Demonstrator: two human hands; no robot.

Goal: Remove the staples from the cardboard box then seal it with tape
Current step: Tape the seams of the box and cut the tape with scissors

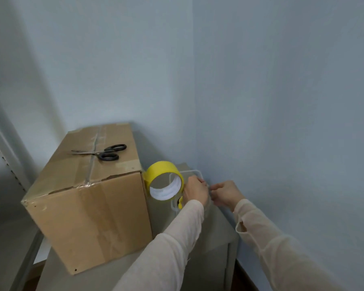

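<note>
1. At the far left we see a slotted shelf post [0, 152] running up the wall.
2. The cardboard box [88, 206] sits on a grey cabinet [214, 238]. Its top flaps are closed and clear tape runs along the middle seam.
3. A pair of scissors [101, 153] lies on top of the box, across that seam. The blades are closed and point left, and the black handles are to the right.
4. Just right of the box a yellow tape roll [165, 181] stands on edge against the box's side, with its open core facing us.
5. Behind the roll, in the corner by the wall, is a clear plastic tub [194, 171], partly hidden by the roll and the hands.
6. Our left hand [197, 193] is at the tub, fingers curled, with the back of the hand toward us.
7. Our right hand [226, 194] is right beside it, curled fingertips almost meeting the left's. We cannot tell whether either hand is actually gripping anything.
8. Both arms wear pale long sleeves.
</note>
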